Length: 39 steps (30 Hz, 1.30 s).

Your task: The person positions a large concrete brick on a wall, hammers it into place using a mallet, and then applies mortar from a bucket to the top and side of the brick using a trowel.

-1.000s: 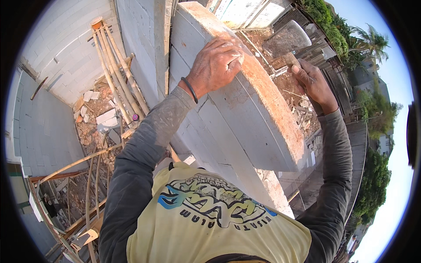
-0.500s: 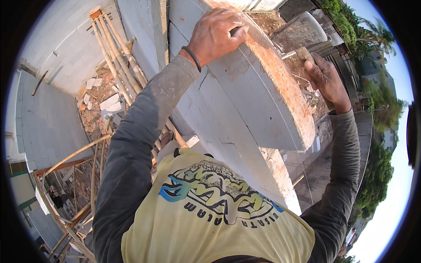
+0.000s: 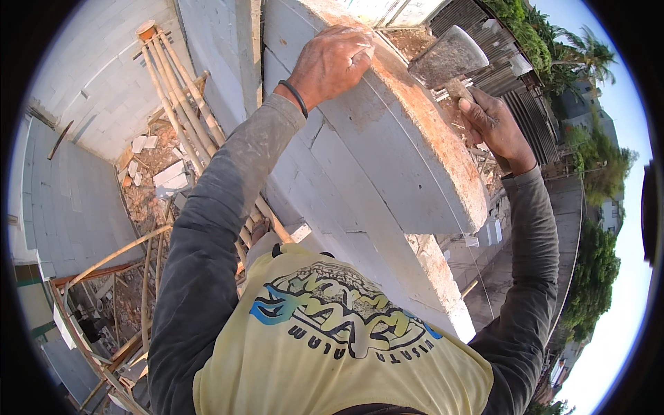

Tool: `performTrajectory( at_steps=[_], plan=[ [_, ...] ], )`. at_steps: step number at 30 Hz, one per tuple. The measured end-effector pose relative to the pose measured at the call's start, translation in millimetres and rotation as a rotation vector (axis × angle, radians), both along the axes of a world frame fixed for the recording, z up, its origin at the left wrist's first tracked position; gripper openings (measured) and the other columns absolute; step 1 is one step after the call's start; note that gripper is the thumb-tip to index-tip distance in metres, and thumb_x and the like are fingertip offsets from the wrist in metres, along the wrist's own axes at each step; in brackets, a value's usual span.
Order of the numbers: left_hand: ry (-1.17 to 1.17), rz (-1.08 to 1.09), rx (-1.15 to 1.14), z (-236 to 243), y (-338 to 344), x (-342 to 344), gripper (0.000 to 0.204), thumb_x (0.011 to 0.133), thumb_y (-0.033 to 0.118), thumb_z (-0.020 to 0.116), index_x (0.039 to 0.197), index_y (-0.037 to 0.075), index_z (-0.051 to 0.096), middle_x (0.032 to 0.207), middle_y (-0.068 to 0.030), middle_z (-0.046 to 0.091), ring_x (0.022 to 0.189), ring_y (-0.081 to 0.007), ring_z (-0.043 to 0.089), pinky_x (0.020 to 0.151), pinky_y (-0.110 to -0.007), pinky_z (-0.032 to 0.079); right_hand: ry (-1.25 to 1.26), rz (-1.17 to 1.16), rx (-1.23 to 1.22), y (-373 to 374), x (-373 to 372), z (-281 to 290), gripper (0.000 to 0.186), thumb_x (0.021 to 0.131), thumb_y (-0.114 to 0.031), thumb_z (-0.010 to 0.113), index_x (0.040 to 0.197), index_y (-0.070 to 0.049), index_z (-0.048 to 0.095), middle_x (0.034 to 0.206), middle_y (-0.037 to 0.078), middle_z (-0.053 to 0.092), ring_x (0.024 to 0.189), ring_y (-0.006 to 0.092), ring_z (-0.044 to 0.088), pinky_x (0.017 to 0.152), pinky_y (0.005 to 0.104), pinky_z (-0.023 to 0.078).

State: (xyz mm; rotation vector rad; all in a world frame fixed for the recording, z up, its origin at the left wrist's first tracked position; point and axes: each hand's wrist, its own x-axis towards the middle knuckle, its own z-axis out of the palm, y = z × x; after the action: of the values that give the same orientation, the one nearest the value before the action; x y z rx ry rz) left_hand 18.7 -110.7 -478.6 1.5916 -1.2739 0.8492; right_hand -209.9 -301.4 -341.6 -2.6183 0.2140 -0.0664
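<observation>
My left hand [image 3: 334,63], with a black band at the wrist, rests against the upper edge of a grey block wall [image 3: 387,159]. Its fingers are curled, and what lies inside them, if anything, is hidden. Rough orange-brown mortar [image 3: 434,124] coats the top of the blocks. On the far side of that top, my right hand [image 3: 494,128] is closed round the handle of a trowel. The trowel's broad grey, mortar-stained blade [image 3: 449,57] is raised beside the mortar strip. A thin string [image 3: 415,128] runs along the face of the blocks.
Bamboo poles [image 3: 181,97] stand to the left, with rubble [image 3: 155,162] below them. A wooden post [image 3: 249,52] rises behind the wall. Corrugated sheets [image 3: 467,31] and trees [image 3: 588,290] lie beyond on the right. One foot [image 3: 260,229] shows near the bamboo.
The trowel and my right hand have moved left, closer to the wall top. My left hand has shifted slightly left and down, staying at the block edge.
</observation>
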Motion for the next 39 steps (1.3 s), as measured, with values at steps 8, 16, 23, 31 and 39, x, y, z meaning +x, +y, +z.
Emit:
performTrajectory(
  at_steps=[8,16,23,31,39],
  plan=[
    [-0.011,-0.028,-0.001,1.3,0.7,4.5,0.029,0.088,0.024,0.059,0.093,0.001,0.075,0.108,-0.0138,0.071,0.104,-0.0289,0.066,0.098,-0.04,0.05,0.048,0.078,-0.152,-4.2,21.5,-8.7,0.046,0.102,-0.043,0.052,0.084,-0.001,0.055,0.057,0.001,0.045,0.047,0.0078,0.043,0.046,0.0282,0.034],
    [-0.011,-0.023,0.021,6.1,4.8,2.8,0.026,0.086,0.022,0.059,0.088,0.001,0.074,0.101,-0.0119,0.072,0.099,-0.0272,0.066,0.095,-0.04,0.051,0.015,0.032,-0.026,-5.5,30.7,1.6,0.043,0.102,-0.041,0.051,0.081,-0.004,0.053,0.054,0.001,0.044,0.045,0.009,0.042,0.045,0.0302,0.034],
    [-0.051,-0.013,-0.021,3.9,4.1,4.6,0.025,0.087,0.022,0.059,0.086,0.001,0.073,0.101,-0.0123,0.072,0.099,-0.0282,0.066,0.093,-0.04,0.052,0.06,0.032,-0.048,1.8,31.4,-4.1,0.044,0.102,-0.043,0.051,0.081,-0.004,0.053,0.055,0.001,0.044,0.045,0.0074,0.043,0.046,0.0284,0.034],
    [0.213,-0.269,0.534,27.0,16.1,21.1,0.038,0.092,0.029,0.058,0.121,0.005,0.064,0.129,-0.0222,0.059,0.12,-0.0415,0.055,0.102,-0.055,0.04,-0.027,0.143,-0.23,-6.2,16.6,-2.5,0.052,0.102,-0.05,0.047,0.078,-0.004,0.052,0.058,0.002,0.042,0.051,0.0096,0.046,0.05,0.0297,0.039],
    [-0.057,-0.353,0.115,28.4,-8.8,-36.5,0.02,0.085,0.017,0.06,0.087,0.002,0.073,0.093,-0.0129,0.071,0.092,-0.0312,0.066,0.084,-0.042,0.053,-0.129,-0.007,-0.296,2.7,-60.1,13.7,0.054,0.101,-0.054,0.044,0.08,-0.006,0.054,0.055,-0.001,0.044,0.046,0.0079,0.046,0.046,0.0278,0.038]
  ],
)
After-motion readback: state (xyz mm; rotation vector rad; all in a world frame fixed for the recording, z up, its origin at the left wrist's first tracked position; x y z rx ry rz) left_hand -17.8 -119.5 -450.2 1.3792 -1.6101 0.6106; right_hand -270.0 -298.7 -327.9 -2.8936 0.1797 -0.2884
